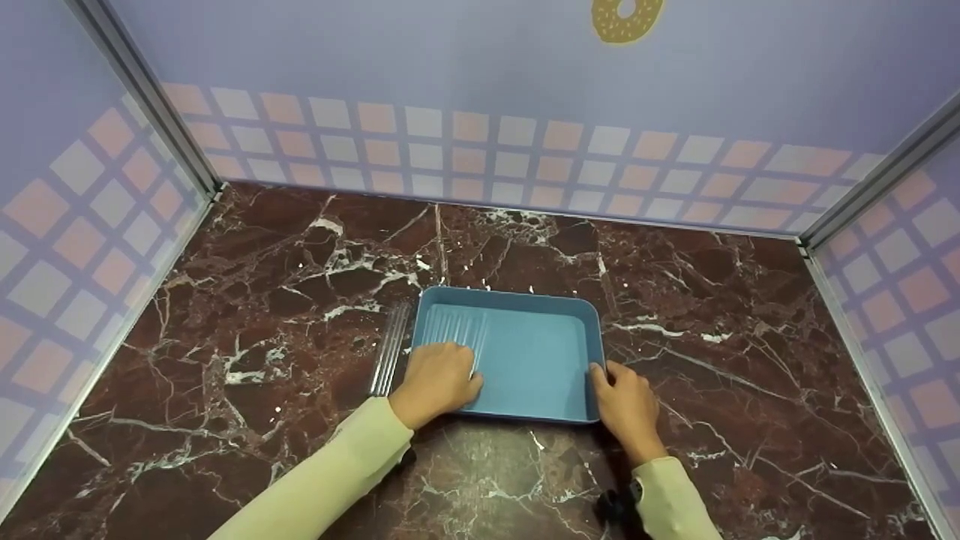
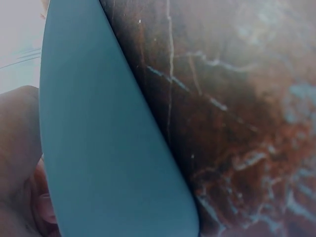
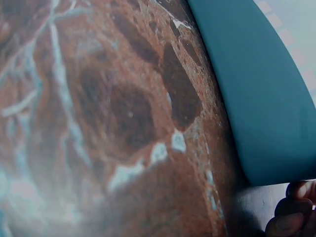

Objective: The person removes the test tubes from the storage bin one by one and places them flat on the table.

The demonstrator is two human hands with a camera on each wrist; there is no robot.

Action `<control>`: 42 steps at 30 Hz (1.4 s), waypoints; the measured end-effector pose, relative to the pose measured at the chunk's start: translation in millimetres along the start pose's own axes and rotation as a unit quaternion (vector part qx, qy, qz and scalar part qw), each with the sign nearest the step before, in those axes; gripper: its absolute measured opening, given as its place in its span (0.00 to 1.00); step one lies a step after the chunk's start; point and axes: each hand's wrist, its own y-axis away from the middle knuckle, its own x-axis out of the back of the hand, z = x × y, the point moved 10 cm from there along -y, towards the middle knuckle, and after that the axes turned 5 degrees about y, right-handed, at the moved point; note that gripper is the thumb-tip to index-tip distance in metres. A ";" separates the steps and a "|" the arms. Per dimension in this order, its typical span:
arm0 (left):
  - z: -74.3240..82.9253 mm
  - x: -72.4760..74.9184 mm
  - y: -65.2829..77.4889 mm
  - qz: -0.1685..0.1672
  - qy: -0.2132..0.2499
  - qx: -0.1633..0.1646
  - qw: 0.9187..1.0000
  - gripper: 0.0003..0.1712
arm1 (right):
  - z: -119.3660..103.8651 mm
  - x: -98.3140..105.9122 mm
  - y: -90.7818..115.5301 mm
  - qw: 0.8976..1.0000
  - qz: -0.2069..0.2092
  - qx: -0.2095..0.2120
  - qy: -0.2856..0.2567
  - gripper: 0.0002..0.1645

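Observation:
A blue rectangular tray lies on the marble-patterned surface. Along its left part is a row of several clear rods, side by side. My left hand reaches over the tray's front left, fingers curled around the near end of a clear rod, most of which the hand hides. In the left wrist view, the tray's outer wall covers part of that hand. My right hand grips the tray's right rim near the front corner, thumb on the rim and fingers outside; its fingertips show under the corner.
More clear rods lie on the dark red marble surface just left of the tray. Checkered panels enclose the surface at the back and both sides, with metal posts at the corners.

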 end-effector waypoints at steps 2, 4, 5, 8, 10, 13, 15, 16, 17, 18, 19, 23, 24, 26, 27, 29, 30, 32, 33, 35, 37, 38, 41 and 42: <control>0.3 1.5 0.3 0.005 0.000 -0.002 1.000 0.27 | -0.2 -0.3 0.2 1.000 0.000 0.002 -0.002 0.25; 0.3 3.3 0.9 0.012 0.000 -0.004 1.000 0.26 | 0.0 -0.6 0.3 1.000 0.000 0.002 -0.002 0.26; 0.0 4.2 1.3 0.016 -0.001 -0.004 1.000 0.26 | -0.2 -0.5 0.2 1.000 0.002 0.003 -0.002 0.26; -1.7 4.4 2.1 0.013 -0.007 -0.001 1.000 0.26 | -0.6 0.6 0.3 1.000 0.008 0.006 -0.001 0.26; -3.1 5.0 2.5 0.010 -0.011 0.002 1.000 0.26 | -1.1 1.0 0.4 1.000 0.009 0.008 -0.002 0.26; -4.3 6.1 3.0 0.006 -0.011 0.005 1.000 0.26 | -1.1 1.2 0.4 1.000 0.010 0.008 -0.004 0.25; -4.3 7.9 3.3 0.005 -0.011 0.004 1.000 0.26 | -1.0 1.2 0.4 1.000 0.011 0.007 -0.004 0.25; -4.3 8.7 3.5 0.006 -0.012 0.004 1.000 0.26 | -1.1 1.5 0.4 1.000 0.012 0.008 -0.004 0.25; -4.0 10.0 3.6 0.009 -0.013 0.002 1.000 0.26 | -1.0 1.7 0.3 1.000 0.013 0.008 -0.004 0.24; -3.9 10.7 3.5 0.009 -0.015 0.001 1.000 0.25 | -1.1 1.7 0.4 1.000 0.012 0.008 -0.004 0.24; -3.9 11.6 3.6 0.011 -0.017 0.000 1.000 0.25 | -0.9 1.6 0.4 1.000 0.011 0.008 -0.005 0.24; -3.2 16.2 3.8 0.023 -0.026 -0.006 0.999 0.24 | -0.5 1.0 0.5 1.000 0.009 0.006 -0.004 0.25; -3.1 17.1 3.9 0.025 -0.026 -0.008 0.999 0.25 | -0.1 0.8 0.5 1.000 0.009 0.005 -0.005 0.25; -2.7 19.3 4.3 0.031 -0.028 -0.010 0.999 0.25 | 0.3 0.6 0.6 1.000 0.010 0.003 -0.005 0.25; -2.4 20.7 4.6 0.035 -0.027 -0.012 0.999 0.25 | 0.4 0.7 0.7 1.000 0.011 0.002 -0.005 0.25; -2.1 23.1 5.3 0.040 -0.026 -0.014 0.999 0.26 | 0.5 0.6 0.8 1.000 0.009 0.000 -0.007 0.26; -2.2 24.3 5.8 0.042 -0.026 -0.014 0.999 0.27 | 0.4 0.8 1.0 1.000 0.009 0.000 -0.008 0.24; -2.1 26.8 6.7 0.046 -0.024 -0.016 0.999 0.27 | 0.7 0.4 1.2 1.000 0.004 -0.002 -0.010 0.23; -2.0 28.3 7.2 0.048 -0.023 -0.017 0.998 0.28 | 1.2 -0.1 1.2 1.000 0.001 -0.003 -0.013 0.23; -2.2 29.8 7.9 0.049 -0.021 -0.018 0.998 0.28 | 2.0 -0.9 1.1 1.000 -0.004 -0.006 -0.018 0.24; -3.3 30.1 8.2 0.048 -0.020 -0.016 0.999 0.27 | 3.6 -2.3 0.7 1.000 -0.011 -0.010 -0.020 0.24; -3.9 30.2 8.3 0.047 -0.020 -0.015 0.999 0.27 | 4.1 -2.6 0.5 1.000 -0.014 -0.011 -0.021 0.24; -5.9 29.4 8.6 0.042 -0.019 -0.011 0.999 0.26 | 6.0 -3.3 0.4 0.999 -0.020 -0.015 -0.021 0.24; -6.4 29.1 8.6 0.041 -0.020 -0.010 0.999 0.25 | 6.8 -3.4 0.4 0.999 -0.022 -0.018 -0.020 0.25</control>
